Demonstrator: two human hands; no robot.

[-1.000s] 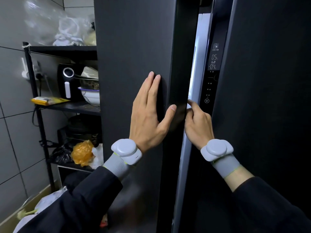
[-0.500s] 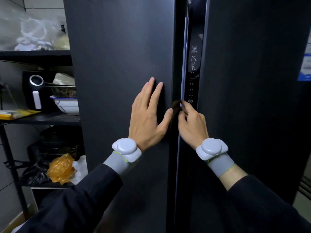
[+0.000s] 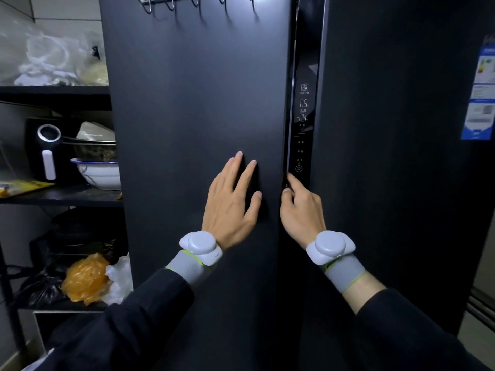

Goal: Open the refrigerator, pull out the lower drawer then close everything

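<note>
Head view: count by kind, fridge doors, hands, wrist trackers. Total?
Fridge doors: 2, left door and right door
Hands: 2, left hand and right hand
Wrist trackers: 2, left tracker and right tracker
Total: 6

The dark fridge (image 3: pixel 348 183) filled the view, its left door (image 3: pixel 192 116) shut flush. The left hand (image 3: pixel 230 207) lay flat on that door near 6 o'clock, fingers spread and pointing to 12. The right hand (image 3: pixel 300 210) sat just beside it at the seam, fingers curled, forefinger tip touching the edge under the lit control panel (image 3: pixel 302 124), which read 05 and -04. A blue label (image 3: pixel 479 95) hung at 3 o'clock. At 9 o'clock a shelf (image 3: pixel 59 195) carried a black appliance (image 3: pixel 47 151) and a white bowl (image 3: pixel 100 174); an orange bag (image 3: pixel 85 279) lay lower, near 8.
</note>
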